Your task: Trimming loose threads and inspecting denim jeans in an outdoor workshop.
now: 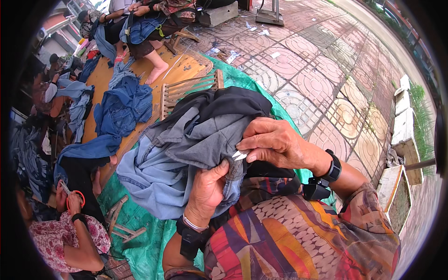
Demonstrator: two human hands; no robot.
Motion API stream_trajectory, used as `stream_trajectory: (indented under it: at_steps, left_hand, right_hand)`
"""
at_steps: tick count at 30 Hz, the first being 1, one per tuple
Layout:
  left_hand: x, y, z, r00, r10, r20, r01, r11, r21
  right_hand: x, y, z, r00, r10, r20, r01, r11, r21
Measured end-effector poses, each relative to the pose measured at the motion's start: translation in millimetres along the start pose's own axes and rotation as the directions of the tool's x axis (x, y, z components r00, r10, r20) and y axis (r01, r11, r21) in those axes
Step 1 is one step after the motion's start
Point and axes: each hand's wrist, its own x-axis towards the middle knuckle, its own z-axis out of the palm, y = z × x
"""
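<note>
A grey cloth garment (198, 137) lies bunched over my lap, with a seam running along its edge. My left hand (207, 189) is closed on the garment's lower edge, thumb on top. Pinched in my right hand (275, 142) is a small pair of thread snips (240, 155); their two pale pointed blades show apart, close by the cloth edge, while the rest is hidden by the fingers. Light blue denim (151, 179) spreads beneath the grey garment, and black cloth (240, 103) lies behind it.
Green sheeting (149, 233) covers the ground around me. Blue jeans (123, 105) are heaped on a wooden board (179, 74) at the left, near a slatted wooden stool (191, 91). At lower left a person holds orange-handled scissors (79, 198). Other people sit farther back. Patterned paving (322, 79) stretches right.
</note>
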Motion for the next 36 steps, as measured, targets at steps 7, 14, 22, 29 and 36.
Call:
stream_trajectory:
  at_steps: [7, 14, 22, 29, 36]
  left_hand:
    - [0, -4, -1, 0.999, 0.031, 0.036, -0.03, 0.999, -0.024]
    - [2, -4, -7, 0.999, 0.005, 0.045, -0.003, 0.999, -0.052]
    - [3, -6, -13, 0.999, -0.04, 0.03, 0.042, 0.997, -0.072]
    - [0, -5, -3, 0.998, -0.05, 0.022, 0.051, 0.997, -0.058]
    - [-3, -6, -3, 0.998, -0.026, -0.055, 0.023, 0.999, -0.049]
  right_hand:
    - [-2, 5, 2, 0.999, 0.037, -0.035, -0.033, 0.993, 0.11]
    - [-6, 5, -1, 0.999, 0.053, 0.001, -0.053, 0.992, 0.113]
    - [-2, 3, -1, 0.997, -0.062, 0.037, 0.062, 0.998, 0.003]
    - [-3, -7, 17, 0.995, 0.079, -0.057, -0.073, 0.992, 0.107]
    - [1, -23, 8, 0.989, 0.144, -0.033, -0.12, 0.914, 0.387]
